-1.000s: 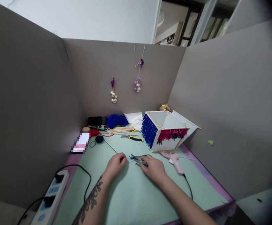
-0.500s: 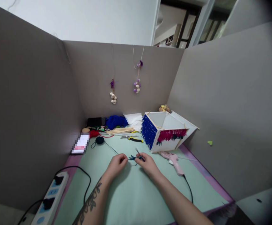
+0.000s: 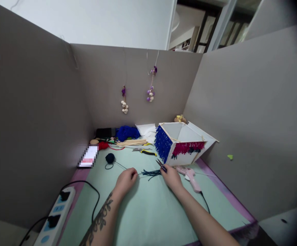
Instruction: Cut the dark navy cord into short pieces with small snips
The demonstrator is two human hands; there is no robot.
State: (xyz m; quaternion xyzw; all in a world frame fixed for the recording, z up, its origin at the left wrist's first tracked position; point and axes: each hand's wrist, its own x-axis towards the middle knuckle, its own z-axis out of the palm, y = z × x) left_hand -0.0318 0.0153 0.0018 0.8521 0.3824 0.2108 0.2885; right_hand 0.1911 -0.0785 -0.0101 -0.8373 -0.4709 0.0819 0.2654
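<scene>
My left hand [image 3: 127, 181] is closed in a pinch on dark teal yarn [image 3: 120, 164], which runs back to a small dark ball of yarn [image 3: 110, 158]. In my right hand [image 3: 171, 177] is a small pair of scissors [image 3: 161, 165], blades pointing up and to the left. Beneath the scissors, a bundle of cut dark teal strands [image 3: 151, 173] stretches leftward from my right fingers toward the left fingertips. How the right fingers grip the strands is hidden. Behind my right hand stands a white box [image 3: 183, 159] with blue and magenta yarn fringe.
A pink glue gun [image 3: 191, 177] with its cord lies to the right. Pliers-like cutters [image 3: 145, 152], wooden sticks [image 3: 131, 142], blue yarn [image 3: 128, 133] and red yarn [image 3: 103, 146] lie at the back. A phone [image 3: 88, 157] and a power strip [image 3: 56, 215] are on the left.
My right hand has moved right with the scissors and strands, so more of the bundle shows between the hands. The left hand has shifted slightly left. The dark yarn ball has turned slightly.
</scene>
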